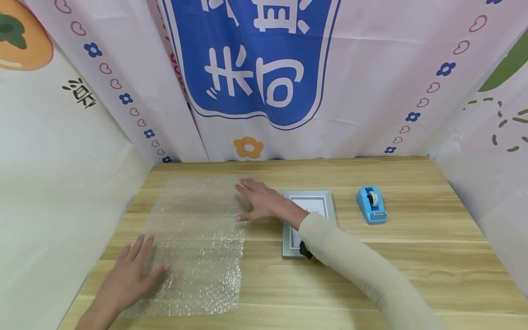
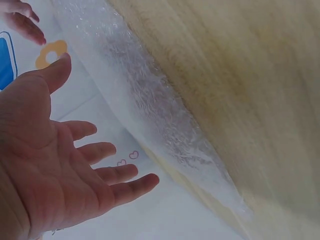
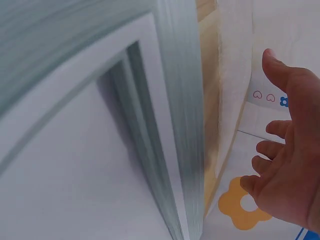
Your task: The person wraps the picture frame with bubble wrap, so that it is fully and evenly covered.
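A clear sheet of bubble wrap [image 1: 198, 247] lies spread on the left part of the wooden table. Over its lower left edge is my left hand [image 1: 129, 275], fingers spread and holding nothing; the left wrist view shows its bare palm [image 2: 55, 170] above the bubble wrap [image 2: 150, 95]. My right hand [image 1: 261, 201] reaches across to the sheet's upper right edge, fingers apart, with nothing in its grasp. Beneath my right forearm lies a silver-grey picture frame [image 1: 288, 220], partly covered by the sleeve. The right wrist view has the picture frame [image 3: 180, 100] close up, beside my right hand [image 3: 290, 155].
A blue tape dispenser [image 1: 372, 205] with a roll of tape stands on the table [image 1: 416, 261], right of the picture frame. White printed cloth [image 1: 371, 91] hangs behind the table and along both sides.
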The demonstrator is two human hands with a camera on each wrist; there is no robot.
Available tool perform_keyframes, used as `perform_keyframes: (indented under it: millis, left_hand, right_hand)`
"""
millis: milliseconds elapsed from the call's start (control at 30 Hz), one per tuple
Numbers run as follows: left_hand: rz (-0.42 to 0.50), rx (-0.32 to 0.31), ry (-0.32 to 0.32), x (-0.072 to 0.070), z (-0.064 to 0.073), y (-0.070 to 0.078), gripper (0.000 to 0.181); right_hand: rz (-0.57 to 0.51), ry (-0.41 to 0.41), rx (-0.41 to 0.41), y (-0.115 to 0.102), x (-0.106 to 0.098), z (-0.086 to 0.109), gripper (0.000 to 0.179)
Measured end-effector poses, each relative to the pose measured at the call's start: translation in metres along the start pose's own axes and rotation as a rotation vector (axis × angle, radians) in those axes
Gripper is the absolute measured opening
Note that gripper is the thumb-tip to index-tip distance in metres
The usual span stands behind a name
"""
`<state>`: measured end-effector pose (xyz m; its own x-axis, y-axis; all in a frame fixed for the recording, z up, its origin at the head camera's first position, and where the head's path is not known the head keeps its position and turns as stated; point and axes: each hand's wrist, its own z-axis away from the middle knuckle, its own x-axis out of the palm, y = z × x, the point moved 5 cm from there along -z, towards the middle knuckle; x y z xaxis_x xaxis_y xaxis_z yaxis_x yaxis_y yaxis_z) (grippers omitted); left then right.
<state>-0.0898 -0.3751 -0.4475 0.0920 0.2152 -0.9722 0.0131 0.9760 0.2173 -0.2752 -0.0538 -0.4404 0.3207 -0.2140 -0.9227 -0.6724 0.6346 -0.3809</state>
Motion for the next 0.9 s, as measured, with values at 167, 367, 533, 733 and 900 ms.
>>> perform_keyframes:
  millis: [167,367,533,733,900]
  left_hand:
    - [-0.025,-0.010,0.011,0.001,0.002,0.001,0.098]
    - [-0.022,-0.008,0.015,0.004,0.003,0.002,0.096]
    - [-0.011,-0.006,0.001,0.007,0.005,0.000,0.097]
    - [-0.022,-0.003,0.001,0.008,0.002,-0.002,0.095]
    - [-0.038,0.019,-0.006,0.010,0.001,-0.003,0.089]
  right_hand:
    - [-0.005,-0.024,0.008,-0.001,0.007,-0.010,0.103]
    - [-0.009,-0.049,0.041,0.003,0.013,-0.020,0.103]
    - [-0.002,-0.068,0.051,0.005,0.019,-0.027,0.101]
    - [-0.008,-0.067,0.069,0.004,0.019,-0.034,0.097]
    - [-0.025,-0.116,0.065,0.001,0.022,-0.037,0.088]
